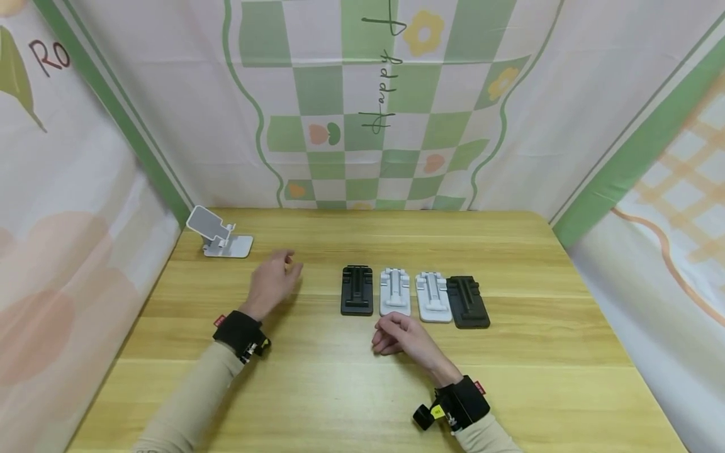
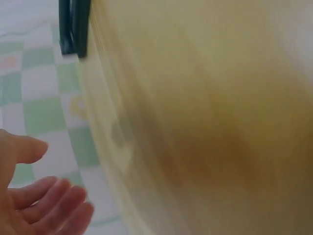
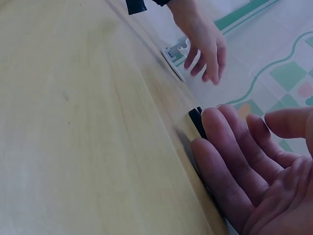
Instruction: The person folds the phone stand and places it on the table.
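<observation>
The left hand (image 1: 274, 280) hovers above the wooden table (image 1: 362, 390), fingers relaxed and holding nothing, between the unfolded white plastic phone stand (image 1: 218, 234) and a row of four folded stands. The right hand (image 1: 399, 335), loosely curled and empty, rests just before the folded white stand (image 1: 394, 291), beside the folded black stand (image 1: 357, 290).
</observation>
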Available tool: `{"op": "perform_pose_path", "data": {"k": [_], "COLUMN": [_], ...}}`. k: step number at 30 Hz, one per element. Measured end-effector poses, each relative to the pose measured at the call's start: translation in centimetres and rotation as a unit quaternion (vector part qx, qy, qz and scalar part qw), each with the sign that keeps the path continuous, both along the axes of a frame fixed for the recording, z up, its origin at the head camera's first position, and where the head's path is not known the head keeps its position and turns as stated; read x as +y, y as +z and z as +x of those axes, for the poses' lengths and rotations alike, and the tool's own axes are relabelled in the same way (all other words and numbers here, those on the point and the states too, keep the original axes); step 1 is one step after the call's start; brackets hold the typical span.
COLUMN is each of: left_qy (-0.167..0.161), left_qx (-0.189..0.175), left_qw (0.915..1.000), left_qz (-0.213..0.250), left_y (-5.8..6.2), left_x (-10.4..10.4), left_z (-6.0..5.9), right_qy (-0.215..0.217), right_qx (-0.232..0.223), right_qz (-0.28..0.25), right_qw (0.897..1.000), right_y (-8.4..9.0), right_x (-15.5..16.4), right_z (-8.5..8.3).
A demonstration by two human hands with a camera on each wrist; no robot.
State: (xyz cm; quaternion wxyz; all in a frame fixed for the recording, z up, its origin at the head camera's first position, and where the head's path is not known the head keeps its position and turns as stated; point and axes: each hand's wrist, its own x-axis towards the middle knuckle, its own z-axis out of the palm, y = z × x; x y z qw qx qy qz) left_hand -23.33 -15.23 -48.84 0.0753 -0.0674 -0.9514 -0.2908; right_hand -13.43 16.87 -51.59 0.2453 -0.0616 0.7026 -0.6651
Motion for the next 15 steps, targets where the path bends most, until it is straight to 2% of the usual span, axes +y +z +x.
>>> {"op": "perform_pose_path", "data": {"k": [2,5,10,15], "left_qy": [0.015,0.034,0.054,0.063], "left_qx": [0.046,0.120,0.229,0.312], "left_qw": [0.9983,0.9897,0.9678,0.9428], "left_qz": [-0.033,-0.070,-0.090,-0.099], "left_y": [0.5,0.9,1.0,1.1], "left_x": [-1.2,-3.2,-7.2,-11.7], "left_z": [-0.4,-1.0,-2.6,-4.2], "right_qy": [0.000,0.003,0.010,0.015], "right_qx": [0.002,0.004,0.007,0.007], "right_qz": [-0.002,-0.001,0.004,-0.002], "right_qw": [1.000,1.000,1.000,1.000], "right_y": [0.0,0.0,-0.1,-0.2], "right_x": [0.0,-0.1,-0.1,0.0], "right_z": [0.0,0.1,0.1,0.1]}}
